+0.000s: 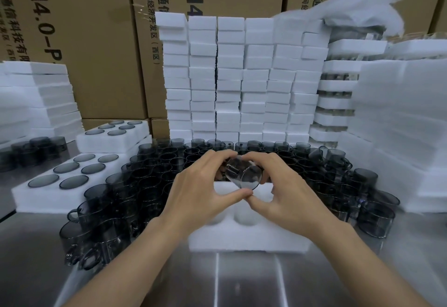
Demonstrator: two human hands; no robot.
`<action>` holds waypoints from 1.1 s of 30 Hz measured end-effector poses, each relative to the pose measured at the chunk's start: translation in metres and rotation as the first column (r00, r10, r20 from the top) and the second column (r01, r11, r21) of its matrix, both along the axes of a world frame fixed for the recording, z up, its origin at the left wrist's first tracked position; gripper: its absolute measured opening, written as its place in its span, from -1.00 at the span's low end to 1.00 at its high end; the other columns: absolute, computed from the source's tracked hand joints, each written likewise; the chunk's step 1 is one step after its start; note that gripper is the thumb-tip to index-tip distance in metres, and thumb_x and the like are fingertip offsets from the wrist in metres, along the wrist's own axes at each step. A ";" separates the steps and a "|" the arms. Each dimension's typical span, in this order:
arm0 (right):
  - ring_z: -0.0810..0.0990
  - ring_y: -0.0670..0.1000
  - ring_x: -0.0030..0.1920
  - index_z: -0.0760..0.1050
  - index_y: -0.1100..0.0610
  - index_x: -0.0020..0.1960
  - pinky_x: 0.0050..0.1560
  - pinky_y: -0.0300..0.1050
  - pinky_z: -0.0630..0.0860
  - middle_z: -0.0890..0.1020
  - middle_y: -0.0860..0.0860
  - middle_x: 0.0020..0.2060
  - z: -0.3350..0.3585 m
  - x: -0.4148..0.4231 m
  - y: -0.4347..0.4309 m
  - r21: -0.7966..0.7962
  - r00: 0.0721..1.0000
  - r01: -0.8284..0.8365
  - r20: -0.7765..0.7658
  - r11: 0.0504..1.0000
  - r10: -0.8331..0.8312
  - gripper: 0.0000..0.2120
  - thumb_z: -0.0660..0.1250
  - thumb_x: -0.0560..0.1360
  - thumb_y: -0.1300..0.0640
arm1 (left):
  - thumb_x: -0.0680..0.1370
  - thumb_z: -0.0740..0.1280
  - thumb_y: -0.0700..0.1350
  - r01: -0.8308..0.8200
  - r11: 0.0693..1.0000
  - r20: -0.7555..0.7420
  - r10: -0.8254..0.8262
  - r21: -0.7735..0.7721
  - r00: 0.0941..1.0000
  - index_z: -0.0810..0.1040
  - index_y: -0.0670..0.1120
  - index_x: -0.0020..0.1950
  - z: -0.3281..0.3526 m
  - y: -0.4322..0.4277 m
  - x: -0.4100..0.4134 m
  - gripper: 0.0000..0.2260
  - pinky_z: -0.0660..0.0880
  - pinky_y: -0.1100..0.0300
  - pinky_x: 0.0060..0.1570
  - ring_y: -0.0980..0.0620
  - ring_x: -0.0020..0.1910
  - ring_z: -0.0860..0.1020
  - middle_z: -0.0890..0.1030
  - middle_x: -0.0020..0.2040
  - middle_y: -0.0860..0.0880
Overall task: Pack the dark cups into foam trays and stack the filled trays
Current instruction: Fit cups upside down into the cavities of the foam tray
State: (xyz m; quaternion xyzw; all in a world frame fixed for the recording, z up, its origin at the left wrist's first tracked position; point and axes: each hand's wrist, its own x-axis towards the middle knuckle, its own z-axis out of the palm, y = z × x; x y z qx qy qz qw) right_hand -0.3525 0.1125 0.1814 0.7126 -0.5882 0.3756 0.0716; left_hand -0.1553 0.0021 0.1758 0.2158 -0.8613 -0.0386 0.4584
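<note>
pinching one dark cup (244,176) with the left hand (200,186) and the right hand (287,195) together, curling the fingers over its far side and meeting the thumbs tip to tip under it, so counting both grips as closed around the cup, neither spread. holding it tilted, round face toward the camera, just above the far end of the open foam tray (249,241), probably lining it up with a pocket before pushing it down; using two hands likely for steadying a smooth, slippery wall, plastic or glass, cannot tell which. working with the tray lying flat on the steel bench (242,282) right in front of the body, likely for short reaches. reading the pockets on show as empty, others hidden under the hands, so judging this tray as barely begun. drawing from the loose cups (150,169) crowding the bench around and behind the tray, within easy reach. parking a filled tray (36,200) off to the left, with another filled tray (108,142) behind it and sitting higher, apparently the start of the stack. backing onto stacked foam blocks (229,77) and cardboard boxes (96,41). watching for a crooked entry tearing the foam or knocking neighbouring cups.
</note>
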 end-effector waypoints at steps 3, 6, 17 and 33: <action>0.58 -0.08 0.14 0.31 -0.36 0.40 0.03 -0.06 0.57 0.51 -0.30 0.22 0.002 -0.003 0.003 0.007 0.997 -0.010 0.082 1.000 0.009 -0.45 0.37 0.47 -0.07 | 0.49 0.56 0.18 0.029 0.999 -0.036 -0.031 -0.045 0.999 0.43 0.11 0.53 0.002 -0.002 0.000 -0.34 0.56 0.25 0.08 0.20 0.15 0.54 0.52 0.16 0.23; 0.63 -0.12 0.13 0.36 -0.32 0.32 0.06 0.01 0.59 0.56 -0.30 0.21 0.002 0.000 0.002 0.011 0.988 0.011 0.153 1.000 -0.012 -0.61 0.33 0.53 -0.26 | 0.50 0.59 -0.04 0.083 0.994 -0.015 -0.085 -0.068 0.996 0.43 0.03 0.55 0.002 -0.001 0.000 -0.34 0.54 0.16 0.20 0.15 0.26 0.51 0.55 0.23 0.16; 0.75 0.04 0.04 0.57 -0.01 0.32 0.00 -0.06 0.56 0.77 0.05 -0.01 0.015 0.006 -0.002 0.062 0.706 -0.163 0.705 0.985 0.073 -0.76 0.41 0.66 0.09 | 0.53 0.53 0.07 0.148 0.989 -0.080 -0.149 -0.027 0.986 0.38 0.14 0.56 0.001 0.006 -0.005 -0.37 0.51 0.20 0.29 0.17 0.38 0.51 0.53 0.33 0.24; 0.65 -0.14 -0.11 0.62 -0.14 0.15 -0.06 -0.27 0.51 0.72 -0.06 -0.09 0.019 0.014 0.003 0.095 0.784 -0.061 0.621 0.994 -0.011 -0.73 0.47 0.51 -0.21 | 0.49 0.62 0.00 0.107 0.985 0.001 -0.108 -0.134 0.994 0.50 -0.02 0.52 0.007 0.019 -0.006 -0.36 0.57 0.01 0.24 0.09 0.27 0.60 0.64 0.27 0.11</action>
